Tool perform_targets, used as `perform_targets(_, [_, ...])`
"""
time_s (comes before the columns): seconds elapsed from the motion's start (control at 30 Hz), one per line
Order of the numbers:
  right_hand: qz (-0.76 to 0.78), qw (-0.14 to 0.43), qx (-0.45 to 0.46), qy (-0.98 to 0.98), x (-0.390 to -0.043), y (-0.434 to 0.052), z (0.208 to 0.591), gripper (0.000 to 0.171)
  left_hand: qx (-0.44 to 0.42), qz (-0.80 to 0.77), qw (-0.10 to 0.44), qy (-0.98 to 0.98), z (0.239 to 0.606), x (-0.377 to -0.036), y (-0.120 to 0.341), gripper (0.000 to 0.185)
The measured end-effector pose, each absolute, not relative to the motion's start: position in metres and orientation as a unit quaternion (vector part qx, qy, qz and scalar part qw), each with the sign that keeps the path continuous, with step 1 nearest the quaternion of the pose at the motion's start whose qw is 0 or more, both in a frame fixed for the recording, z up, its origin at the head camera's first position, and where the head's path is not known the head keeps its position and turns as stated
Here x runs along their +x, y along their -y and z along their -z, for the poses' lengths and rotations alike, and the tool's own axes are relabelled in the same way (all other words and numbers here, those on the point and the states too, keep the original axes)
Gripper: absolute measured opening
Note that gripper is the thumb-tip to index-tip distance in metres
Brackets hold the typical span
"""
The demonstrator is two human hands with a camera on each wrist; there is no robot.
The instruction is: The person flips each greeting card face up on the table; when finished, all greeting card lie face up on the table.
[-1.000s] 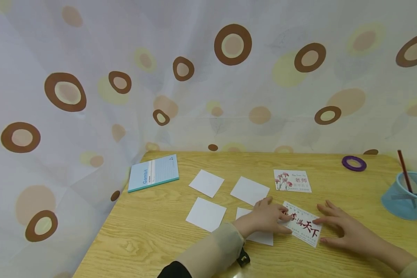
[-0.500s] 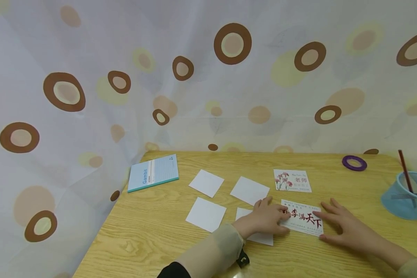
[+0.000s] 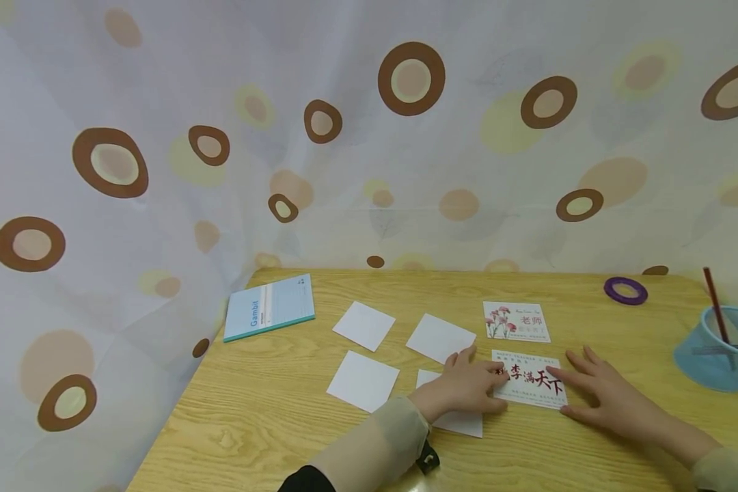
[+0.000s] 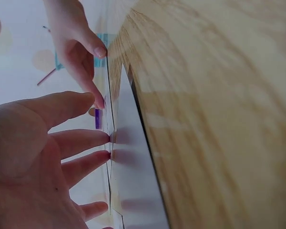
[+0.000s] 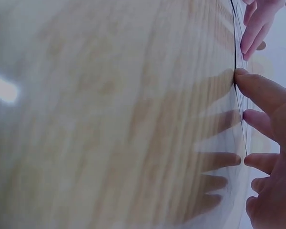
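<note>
Both hands, the left hand (image 3: pixel 467 386) and the right hand (image 3: pixel 603 396), pressed flat, straight fingers on the thin, light, probably slippery card (image 3: pixel 531 388) lying on the tabletop (image 3: pixel 270 424), best lifted by an edge.

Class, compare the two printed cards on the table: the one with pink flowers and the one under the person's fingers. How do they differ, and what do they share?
The flower card shows pink carnations and small red characters; the calligraphy card carries large red and black brush characters. The flower card lies untouched farther back; the calligraphy card has the left hand and the right hand resting fingertips on its ends. Both are white, rectangular and flat on the wooden table.
</note>
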State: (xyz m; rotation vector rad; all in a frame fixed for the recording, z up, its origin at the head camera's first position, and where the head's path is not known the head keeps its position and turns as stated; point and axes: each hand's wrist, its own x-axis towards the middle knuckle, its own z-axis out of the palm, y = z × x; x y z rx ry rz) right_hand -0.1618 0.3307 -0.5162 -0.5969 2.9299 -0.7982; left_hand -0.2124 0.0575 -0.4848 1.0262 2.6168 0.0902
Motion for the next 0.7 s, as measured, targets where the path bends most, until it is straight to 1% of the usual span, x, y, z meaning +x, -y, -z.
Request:
perform_targets(0.37, [0.234, 0.025, -0.197, -0.952, -0.168, -0.331, 0.512, 0.063, 0.351, -0.037, 0.166, -0.921, 0.481, -0.210, -0.057, 0.054])
perform_targets(0.57, [0.218, 0.007, -0.210, -0.953, -0.174, -0.332, 0.513, 0.060, 0.345, -0.039, 0.164, -0.923, 0.482, -0.211, -0.057, 0.054])
perform_targets(0.7, [0.213, 0.005, -0.209, -0.954, -0.176, -0.333, 0.513, 0.059, 0.345, -0.034, 0.159, -0.924, 0.485, -0.212, -0.058, 0.055])
